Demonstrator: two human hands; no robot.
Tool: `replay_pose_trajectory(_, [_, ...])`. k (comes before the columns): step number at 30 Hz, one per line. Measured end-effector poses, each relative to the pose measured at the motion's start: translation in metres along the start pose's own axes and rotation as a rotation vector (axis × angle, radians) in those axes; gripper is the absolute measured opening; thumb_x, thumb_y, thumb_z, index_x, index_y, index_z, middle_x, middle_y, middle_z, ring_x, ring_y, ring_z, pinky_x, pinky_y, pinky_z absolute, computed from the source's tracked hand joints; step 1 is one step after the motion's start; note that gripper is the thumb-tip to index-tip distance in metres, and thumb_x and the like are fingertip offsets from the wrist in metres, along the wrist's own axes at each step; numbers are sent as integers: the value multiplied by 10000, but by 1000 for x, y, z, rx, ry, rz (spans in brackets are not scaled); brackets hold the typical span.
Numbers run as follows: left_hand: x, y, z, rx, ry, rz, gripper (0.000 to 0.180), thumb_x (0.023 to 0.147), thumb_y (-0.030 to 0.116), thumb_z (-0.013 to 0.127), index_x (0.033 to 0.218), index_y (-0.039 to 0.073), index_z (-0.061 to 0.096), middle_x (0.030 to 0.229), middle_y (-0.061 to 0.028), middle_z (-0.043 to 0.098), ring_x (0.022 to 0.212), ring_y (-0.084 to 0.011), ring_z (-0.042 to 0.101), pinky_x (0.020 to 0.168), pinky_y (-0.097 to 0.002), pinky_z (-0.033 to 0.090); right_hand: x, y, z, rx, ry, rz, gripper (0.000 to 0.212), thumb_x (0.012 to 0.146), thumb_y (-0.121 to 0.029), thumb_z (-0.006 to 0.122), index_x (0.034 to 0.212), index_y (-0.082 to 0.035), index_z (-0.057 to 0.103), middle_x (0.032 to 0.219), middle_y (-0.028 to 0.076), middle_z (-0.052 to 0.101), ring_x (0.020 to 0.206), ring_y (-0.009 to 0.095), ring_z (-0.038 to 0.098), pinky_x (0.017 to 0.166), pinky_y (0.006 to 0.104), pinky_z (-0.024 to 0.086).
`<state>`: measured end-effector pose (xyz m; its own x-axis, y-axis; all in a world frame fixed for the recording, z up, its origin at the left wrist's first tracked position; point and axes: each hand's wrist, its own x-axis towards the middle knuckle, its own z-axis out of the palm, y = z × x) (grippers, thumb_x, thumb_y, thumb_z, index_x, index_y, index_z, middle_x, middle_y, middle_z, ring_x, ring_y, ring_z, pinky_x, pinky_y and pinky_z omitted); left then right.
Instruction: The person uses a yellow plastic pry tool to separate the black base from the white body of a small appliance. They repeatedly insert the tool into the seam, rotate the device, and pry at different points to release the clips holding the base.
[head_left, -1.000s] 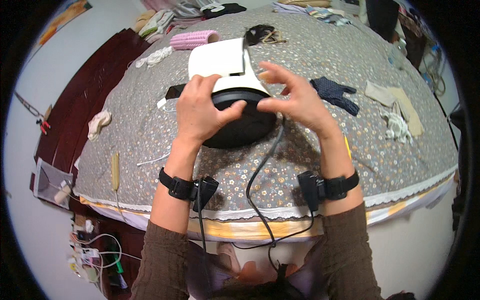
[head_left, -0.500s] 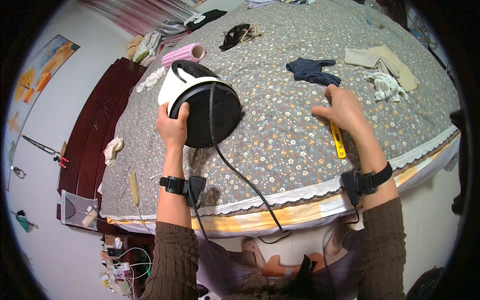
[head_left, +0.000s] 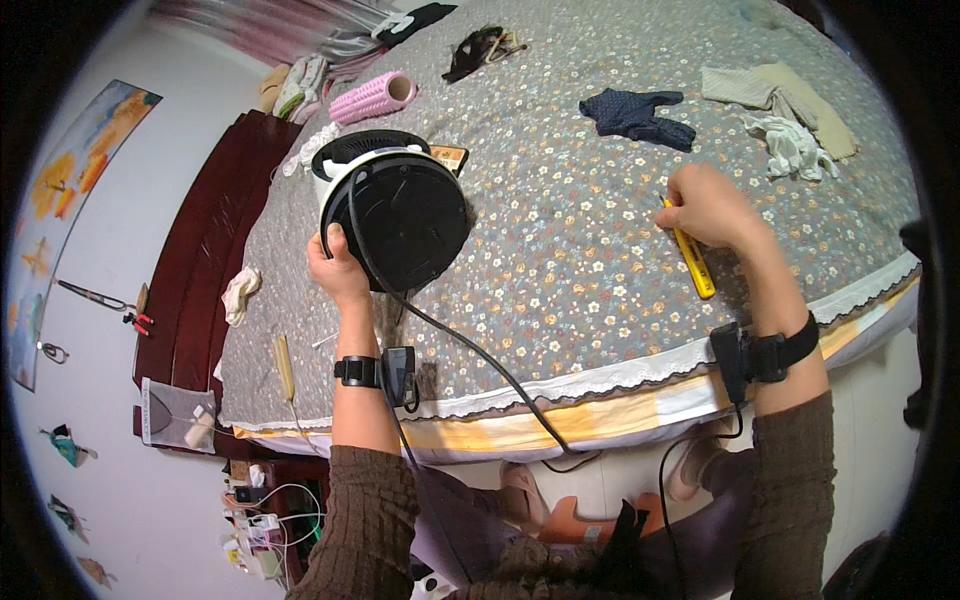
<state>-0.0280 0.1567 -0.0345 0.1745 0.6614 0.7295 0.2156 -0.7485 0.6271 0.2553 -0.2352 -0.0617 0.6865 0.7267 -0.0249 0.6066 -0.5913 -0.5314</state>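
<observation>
My left hand [head_left: 340,268] grips the lower left edge of a white and black round appliance [head_left: 405,225], perhaps a small fan. It is tilted so that its round black base faces me, and a black cord [head_left: 480,357] runs from it over the bed's front edge. My right hand [head_left: 712,208] is closed, thumb and fingers pinching the upper part of a yellow utility knife [head_left: 697,268] lying on the flowered bedspread [head_left: 560,300]. Its far end pokes out by the thumb.
Beyond the knife lie a navy garment [head_left: 637,117], cream clothes [head_left: 790,95] and a white cloth [head_left: 792,148]. A pink foam roller [head_left: 372,97] is behind the appliance. A white cloth bundle [head_left: 240,294] and a cream stick-like thing [head_left: 285,368] lie at left, by the dark red headboard [head_left: 200,270].
My right hand has gone from spread fingers over the knife to closed on it. The appliance has tipped slightly further, uncovering an orange item behind it. The view has shifted a little.
</observation>
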Motion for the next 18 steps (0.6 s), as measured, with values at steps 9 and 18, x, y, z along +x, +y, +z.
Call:
replay_pose_trajectory(9, [-4, -14, -8, -76, -24, 63, 540, 917, 533, 634, 886, -3, 577, 798, -38, 572, 761, -156, 510, 742, -331, 458, 6, -25, 29, 1289, 43, 85, 252, 1035, -220, 479, 1163, -23, 569, 820, 102, 683, 668, 138, 656, 555, 202, 502])
replay_pose_trajectory(18, [-21, 13, -10, 33, -24, 38, 547, 881, 528, 667, 979, -6, 601, 833, -98, 623, 769, -204, 574, 735, -367, 481, 7, -76, 72, 1575, 88, 172, 189, 915, -19, 622, 1073, 67, 561, 934, 111, 624, 784, 169, 627, 693, 251, 530])
